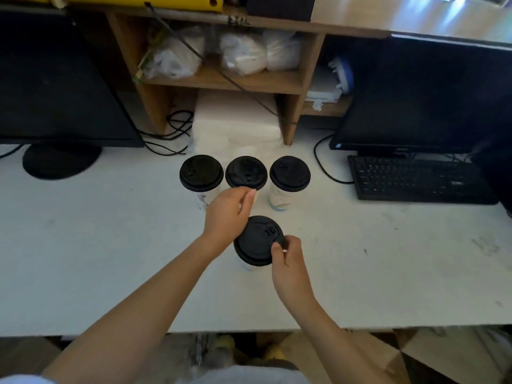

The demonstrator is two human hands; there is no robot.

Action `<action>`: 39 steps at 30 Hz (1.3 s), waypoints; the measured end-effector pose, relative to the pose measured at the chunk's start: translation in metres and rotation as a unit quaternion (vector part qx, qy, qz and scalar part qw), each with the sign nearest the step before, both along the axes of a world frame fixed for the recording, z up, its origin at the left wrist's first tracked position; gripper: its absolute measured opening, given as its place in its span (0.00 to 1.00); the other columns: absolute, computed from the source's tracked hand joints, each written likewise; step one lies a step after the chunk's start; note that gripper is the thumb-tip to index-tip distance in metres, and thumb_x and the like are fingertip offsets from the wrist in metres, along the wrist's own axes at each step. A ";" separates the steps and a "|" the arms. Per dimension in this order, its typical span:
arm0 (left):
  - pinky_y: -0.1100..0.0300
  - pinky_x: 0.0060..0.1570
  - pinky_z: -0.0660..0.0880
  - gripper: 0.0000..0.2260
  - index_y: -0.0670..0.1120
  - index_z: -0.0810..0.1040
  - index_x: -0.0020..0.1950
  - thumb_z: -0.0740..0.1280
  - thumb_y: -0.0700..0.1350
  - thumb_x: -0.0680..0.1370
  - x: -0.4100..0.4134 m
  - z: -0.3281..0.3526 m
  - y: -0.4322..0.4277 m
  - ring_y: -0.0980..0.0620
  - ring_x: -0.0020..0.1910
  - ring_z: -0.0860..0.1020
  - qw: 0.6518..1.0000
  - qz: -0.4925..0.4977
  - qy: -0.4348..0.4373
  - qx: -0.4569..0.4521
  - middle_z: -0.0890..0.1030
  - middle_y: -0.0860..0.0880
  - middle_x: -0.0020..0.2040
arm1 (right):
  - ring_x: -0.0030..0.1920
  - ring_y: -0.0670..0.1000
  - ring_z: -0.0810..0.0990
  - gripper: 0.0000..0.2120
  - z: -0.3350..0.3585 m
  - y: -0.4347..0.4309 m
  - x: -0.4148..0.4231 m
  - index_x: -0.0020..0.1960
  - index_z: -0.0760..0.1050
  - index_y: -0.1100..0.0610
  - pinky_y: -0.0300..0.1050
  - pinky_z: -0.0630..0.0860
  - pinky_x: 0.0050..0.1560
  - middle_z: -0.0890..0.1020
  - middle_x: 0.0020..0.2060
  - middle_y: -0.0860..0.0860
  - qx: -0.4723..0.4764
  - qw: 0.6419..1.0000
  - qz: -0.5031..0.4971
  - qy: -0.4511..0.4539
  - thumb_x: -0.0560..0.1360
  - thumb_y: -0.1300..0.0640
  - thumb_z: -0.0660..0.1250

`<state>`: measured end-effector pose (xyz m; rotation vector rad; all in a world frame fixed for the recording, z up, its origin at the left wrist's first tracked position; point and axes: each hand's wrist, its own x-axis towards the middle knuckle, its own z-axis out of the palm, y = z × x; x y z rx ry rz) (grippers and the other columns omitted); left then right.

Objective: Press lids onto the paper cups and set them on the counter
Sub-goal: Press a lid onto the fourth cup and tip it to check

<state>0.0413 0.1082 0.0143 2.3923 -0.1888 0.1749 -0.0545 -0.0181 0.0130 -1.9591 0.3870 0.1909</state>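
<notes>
Nearly central on the counter [110, 245]: paper cup [245, 266] under black lid [259, 241], between both hands. Right hand [288, 261] pinching the lid's near rim; left hand [227, 214] loosely curled beside its left edge, contact unclear. Three lidded cups [246, 173] behind.

black round plastic lid [259, 241] in front, same as the three lids [201, 173] behind: matt, moulded relief
white paper cups [279, 199]: smooth, faint print
white flat counter [110, 245]: matt, scuffed, smudged
brown wooden shelf unit [221, 80]: wood-grain look, low sheen
translucent plastic bags [174, 56]: crinkled, slightly glossy
black plastic keyboard [415, 180]: matt
</notes>
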 end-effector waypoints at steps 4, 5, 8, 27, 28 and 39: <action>0.48 0.42 0.77 0.21 0.43 0.80 0.50 0.52 0.54 0.80 -0.008 0.009 -0.003 0.48 0.42 0.79 0.999 0.026 0.000 -0.041 0.83 0.45 0.43 | 0.45 0.47 0.73 0.12 0.016 -0.013 0.007 0.61 0.65 0.57 0.35 0.66 0.36 0.74 0.49 0.49 -0.008 0.999 -0.022 0.033 0.80 0.52 0.57; 0.49 0.44 0.76 0.20 0.43 0.79 0.51 0.52 0.53 0.81 -0.014 0.009 -0.003 0.48 0.43 0.79 0.997 0.037 0.010 -0.061 0.82 0.45 0.44 | 0.48 0.47 0.73 0.13 0.020 -0.016 0.015 0.62 0.66 0.57 0.37 0.67 0.38 0.74 0.50 0.49 -0.021 1.000 -0.019 0.008 0.80 0.52 0.56; 0.51 0.47 0.73 0.15 0.41 0.76 0.53 0.53 0.48 0.82 -0.034 0.004 -0.013 0.50 0.43 0.75 0.993 0.042 0.062 -0.091 0.79 0.47 0.45 | 0.49 0.48 0.74 0.15 0.022 -0.013 0.038 0.59 0.73 0.59 0.40 0.66 0.45 0.78 0.50 0.50 -0.071 0.994 0.057 -0.060 0.82 0.53 0.53; 0.60 0.54 0.70 0.17 0.45 0.76 0.62 0.51 0.47 0.82 -0.041 -0.011 -0.027 0.50 0.56 0.77 0.996 0.015 0.079 -0.046 0.80 0.47 0.56 | 0.48 0.46 0.78 0.16 -0.009 -0.007 0.045 0.54 0.75 0.55 0.38 0.72 0.49 0.81 0.48 0.51 0.019 0.995 0.076 -0.055 0.82 0.52 0.50; 0.59 0.55 0.70 0.17 0.44 0.76 0.61 0.51 0.47 0.82 -0.040 -0.010 -0.026 0.49 0.56 0.77 0.996 0.001 0.073 -0.049 0.80 0.46 0.56 | 0.49 0.46 0.78 0.16 -0.010 -0.007 0.044 0.56 0.75 0.55 0.37 0.72 0.49 0.81 0.49 0.50 0.030 0.996 0.066 -0.055 0.82 0.52 0.50; 0.57 0.59 0.69 0.30 0.52 0.67 0.71 0.56 0.66 0.74 -0.002 0.006 -0.009 0.52 0.64 0.68 0.970 -0.211 0.035 0.116 0.73 0.51 0.63 | 0.57 0.25 0.69 0.17 -0.016 -0.019 -0.013 0.68 0.61 0.42 0.21 0.67 0.52 0.70 0.61 0.33 0.156 0.984 0.061 -0.060 0.81 0.52 0.56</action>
